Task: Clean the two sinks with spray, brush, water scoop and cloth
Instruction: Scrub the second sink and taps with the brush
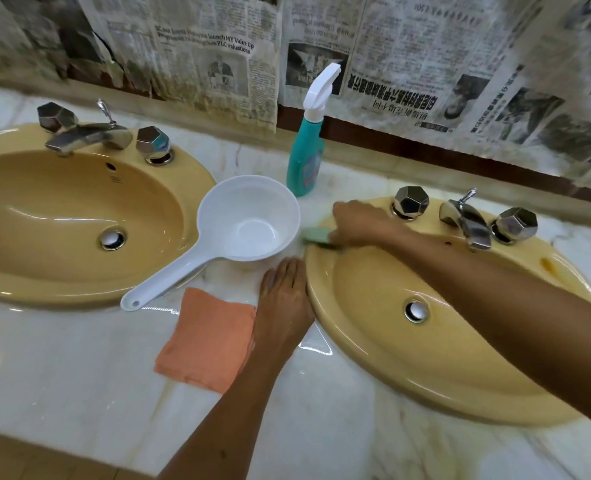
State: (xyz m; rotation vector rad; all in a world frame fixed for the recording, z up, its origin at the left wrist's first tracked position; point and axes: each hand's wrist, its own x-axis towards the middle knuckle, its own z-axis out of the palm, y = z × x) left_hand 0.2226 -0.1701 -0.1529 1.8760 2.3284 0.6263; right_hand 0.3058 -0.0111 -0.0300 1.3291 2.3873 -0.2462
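From the head camera, the right hand (pixel 359 221) is gripping a green brush (pixel 316 235), its fingers curled round it, holding it against the far-left rim of the right sink (pixel 467 386). The left hand (pixel 283 303) is lying flat, fingers straight, on the marble counter (pixel 79 375) beside an orange cloth (pixel 205 341). The white water scoop (pixel 245 220) and teal spray bottle (pixel 306 154) are standing between the sinks; the left sink (pixel 20 282) is sitting untouched.

Your white marble counter (pixel 79 375) carries two yellow sinks (pixel 27 285), left and right. Between them: far, spray bottle (pixel 304 161); middle, white scoop (pixel 249 216); near, orange cloth (pixel 207 341).
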